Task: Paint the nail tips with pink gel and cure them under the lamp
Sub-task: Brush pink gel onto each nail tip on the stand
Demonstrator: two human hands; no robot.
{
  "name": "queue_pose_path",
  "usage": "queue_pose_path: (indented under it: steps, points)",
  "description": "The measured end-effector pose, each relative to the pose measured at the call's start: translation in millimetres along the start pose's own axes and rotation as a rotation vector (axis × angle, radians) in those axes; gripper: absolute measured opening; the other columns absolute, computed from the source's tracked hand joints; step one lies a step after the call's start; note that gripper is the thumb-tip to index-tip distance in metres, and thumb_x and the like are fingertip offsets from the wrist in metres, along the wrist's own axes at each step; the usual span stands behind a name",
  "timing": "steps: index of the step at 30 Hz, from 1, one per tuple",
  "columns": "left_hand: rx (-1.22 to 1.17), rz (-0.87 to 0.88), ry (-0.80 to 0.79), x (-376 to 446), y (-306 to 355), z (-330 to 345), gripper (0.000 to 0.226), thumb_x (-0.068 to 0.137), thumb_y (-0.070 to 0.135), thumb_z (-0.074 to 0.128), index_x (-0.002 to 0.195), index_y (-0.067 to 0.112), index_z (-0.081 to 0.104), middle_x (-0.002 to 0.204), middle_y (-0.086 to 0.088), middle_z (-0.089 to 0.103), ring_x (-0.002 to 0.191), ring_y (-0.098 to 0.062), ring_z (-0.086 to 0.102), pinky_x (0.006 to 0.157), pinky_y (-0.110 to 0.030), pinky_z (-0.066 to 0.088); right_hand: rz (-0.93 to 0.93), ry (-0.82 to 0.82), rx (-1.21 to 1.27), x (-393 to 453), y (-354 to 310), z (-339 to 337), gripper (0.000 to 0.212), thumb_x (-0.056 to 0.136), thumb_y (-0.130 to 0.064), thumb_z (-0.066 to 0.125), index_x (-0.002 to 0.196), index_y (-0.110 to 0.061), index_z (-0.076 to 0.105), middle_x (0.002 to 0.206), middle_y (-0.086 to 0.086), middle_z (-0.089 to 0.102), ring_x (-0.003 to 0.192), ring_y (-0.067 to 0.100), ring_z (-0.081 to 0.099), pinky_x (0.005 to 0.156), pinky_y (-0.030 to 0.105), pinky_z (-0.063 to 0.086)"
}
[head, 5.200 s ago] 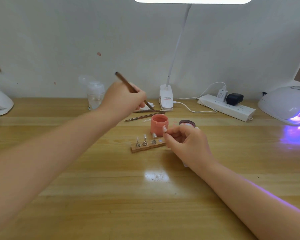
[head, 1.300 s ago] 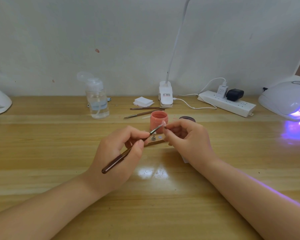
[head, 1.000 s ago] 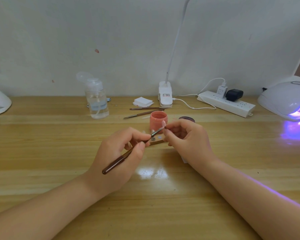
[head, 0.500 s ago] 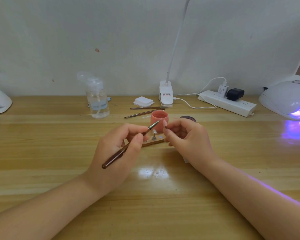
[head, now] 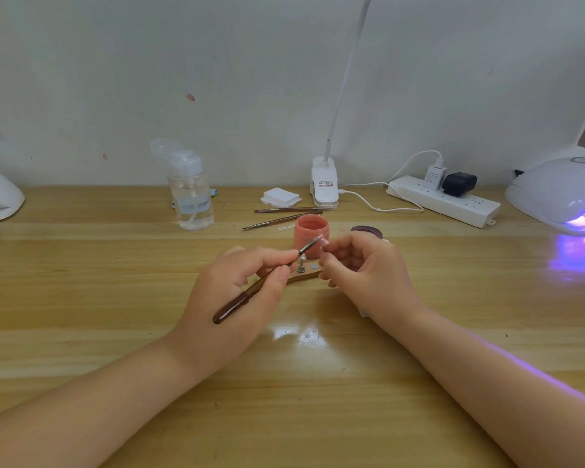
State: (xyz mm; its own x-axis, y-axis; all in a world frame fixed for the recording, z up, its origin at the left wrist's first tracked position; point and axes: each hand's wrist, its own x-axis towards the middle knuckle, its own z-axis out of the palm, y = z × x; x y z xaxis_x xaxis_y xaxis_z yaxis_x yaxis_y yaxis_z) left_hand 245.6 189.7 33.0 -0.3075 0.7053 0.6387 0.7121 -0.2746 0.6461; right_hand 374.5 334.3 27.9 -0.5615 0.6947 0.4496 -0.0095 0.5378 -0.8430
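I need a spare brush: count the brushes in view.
3. One brush is held in the left hand, bristles at the nail tip. Two spare brushes lie behind the pink jar: and.

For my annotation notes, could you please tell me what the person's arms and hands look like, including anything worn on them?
Both forearms are bare to the frame edge: no sleeves, gloves, watch or bracelets show. No rings are visible on the left hand or right hand. A violet glow edges the right forearm.
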Motion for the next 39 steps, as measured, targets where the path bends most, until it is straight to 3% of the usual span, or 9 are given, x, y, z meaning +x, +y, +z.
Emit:
queue_pose_path:
  steps: [6, 10, 15, 18, 21, 23, 29, 35, 39]
  points:
    - [-0.026, -0.006, 0.036, 0.0, -0.2, -2.5, 0.022, 0.088, 0.034, 0.051, 0.102, 0.033, 0.068, 0.093, 0.017, 0.072, 0.086, -0.007, 0.063, 0.073, -0.011, 0.04, 0.017, 0.022, 0.009, 0.6, 2.7, -0.2, 0.014, 0.084, -0.004, 0.067, 0.081, -0.018, 0.068, 0.074, 0.003, 0.072, 0.073, 0.028, 0.069, 0.072, 0.044, 0.058]
    - [-0.016, -0.04, -0.004, 0.1, -1.6, 0.0, 0.022, 0.09, 0.026, 0.057, 0.104, 0.037, 0.068, 0.093, 0.019, 0.073, 0.09, -0.01, 0.066, 0.075, -0.011, 0.043, 0.015, 0.01, 0.004, 0.3, 1.6, -0.2, 0.017, 0.085, -0.004, 0.068, 0.081, -0.021, 0.069, 0.07, -0.01, 0.071, 0.073, 0.023, 0.069, 0.071, 0.039, 0.059]
    - [-0.126, -0.054, 0.081, -1.4, -3.6, -1.2, 0.021, 0.091, 0.023, 0.057, 0.107, 0.031, 0.069, 0.083, 0.015, 0.073, 0.067, 0.002, 0.063, 0.063, -0.007, 0.045, 0.012, 0.043, 0.008, 0.0, 2.1, -1.5, 0.005, 0.086, -0.008, 0.069, 0.089, -0.011, 0.07, 0.077, 0.002, 0.071, 0.076, 0.024, 0.068, 0.076, 0.043, 0.057]
    - [-0.128, -0.001, 0.047, -0.7, -1.7, -1.9, 0.024, 0.091, 0.021, 0.06, 0.112, 0.031, 0.066, 0.087, 0.014, 0.072, 0.082, -0.003, 0.068, 0.073, -0.011, 0.048, 0.001, 0.048, -0.002, -0.5, 0.9, -1.9, 0.005, 0.086, -0.01, 0.07, 0.089, -0.013, 0.07, 0.078, 0.001, 0.071, 0.077, 0.024, 0.067, 0.076, 0.045, 0.056]
    - [-0.01, 0.13, -0.013, 0.0, -2.7, -2.0, 0.012, 0.092, 0.02, 0.062, 0.101, 0.021, 0.071, 0.088, 0.012, 0.066, 0.084, -0.01, 0.064, 0.076, -0.016, 0.046, -0.005, 0.06, -0.005, -0.1, 0.7, -1.0, 0.006, 0.086, -0.01, 0.07, 0.088, -0.015, 0.07, 0.076, -0.004, 0.071, 0.076, 0.022, 0.068, 0.076, 0.045, 0.056]
    - [0.02, 0.161, -0.041, -0.2, -3.5, -2.3, 0.018, 0.093, 0.025, 0.055, 0.099, 0.019, 0.071, 0.088, 0.009, 0.062, 0.085, -0.011, 0.062, 0.078, -0.016, 0.043, -0.009, 0.071, -0.006, -0.1, 1.0, -0.4, 0.006, 0.085, -0.01, 0.071, 0.086, -0.015, 0.071, 0.074, -0.008, 0.071, 0.074, 0.02, 0.068, 0.075, 0.045, 0.056]
    - [0.03, 0.137, -0.055, -0.7, -0.1, -0.5, 0.027, 0.095, 0.03, 0.048, 0.12, 0.037, 0.055, 0.103, 0.015, 0.067, 0.098, -0.004, 0.064, 0.084, -0.015, 0.047, -0.022, 0.071, -0.02, 0.2, 2.3, -0.4, 0.007, 0.085, -0.011, 0.071, 0.086, -0.018, 0.071, 0.071, -0.016, 0.07, 0.072, 0.012, 0.069, 0.074, 0.038, 0.058]
    - [-0.019, 0.079, -0.071, -3.6, -3.5, -2.0, 0.027, 0.091, 0.028, 0.047, 0.11, 0.024, 0.066, 0.094, 0.012, 0.071, 0.094, -0.009, 0.068, 0.08, -0.021, 0.051, -0.035, 0.052, -0.033, 0.2, 2.1, -0.7, 0.015, 0.085, -0.005, 0.069, 0.084, -0.021, 0.069, 0.069, -0.023, 0.069, 0.069, 0.004, 0.067, 0.071, 0.03, 0.057]
    - [-0.08, 0.073, -0.025, -5.6, -2.7, -3.5, 0.024, 0.091, 0.026, 0.045, 0.105, 0.029, 0.064, 0.093, 0.011, 0.071, 0.09, -0.008, 0.069, 0.079, -0.019, 0.051, -0.03, 0.054, -0.025, 0.0, 2.5, -1.2, 0.012, 0.085, -0.008, 0.069, 0.085, -0.02, 0.069, 0.069, -0.02, 0.07, 0.07, 0.007, 0.068, 0.07, 0.033, 0.058]
